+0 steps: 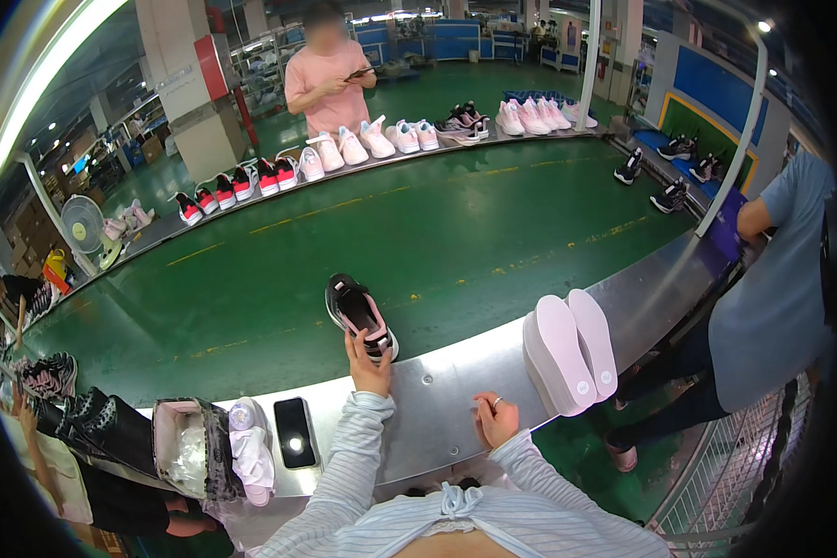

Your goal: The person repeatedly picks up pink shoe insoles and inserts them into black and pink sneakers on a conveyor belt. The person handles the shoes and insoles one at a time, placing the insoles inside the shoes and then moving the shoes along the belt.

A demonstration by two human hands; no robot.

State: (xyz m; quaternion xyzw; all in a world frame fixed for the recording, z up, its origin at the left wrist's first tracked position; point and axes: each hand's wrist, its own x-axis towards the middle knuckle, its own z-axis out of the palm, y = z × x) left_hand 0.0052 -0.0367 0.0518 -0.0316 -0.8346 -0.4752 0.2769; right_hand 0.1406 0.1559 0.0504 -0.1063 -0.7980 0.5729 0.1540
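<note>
A black and pink sneaker (359, 314) rests on the green belt, its toe pointing away from me and its heel close to the metal ledge. My left hand (371, 368) is closed on the heel end, fingers at the collar and side. Over the steel ledge (437, 409) is my right hand (498, 419), with a ring on one finger. Its fingers are curled in, and no object shows in them. To its right stands a stack of pale pink insoles (558, 358).
Left on the ledge lie a phone (294, 432), a white cloth-wrapped item (250, 453) and an open box with plastic (184, 446). Sneakers line the far shelf (279, 191). A person (330, 74) stands beyond it; another (772, 298) is at right, beside a wire cart (730, 465).
</note>
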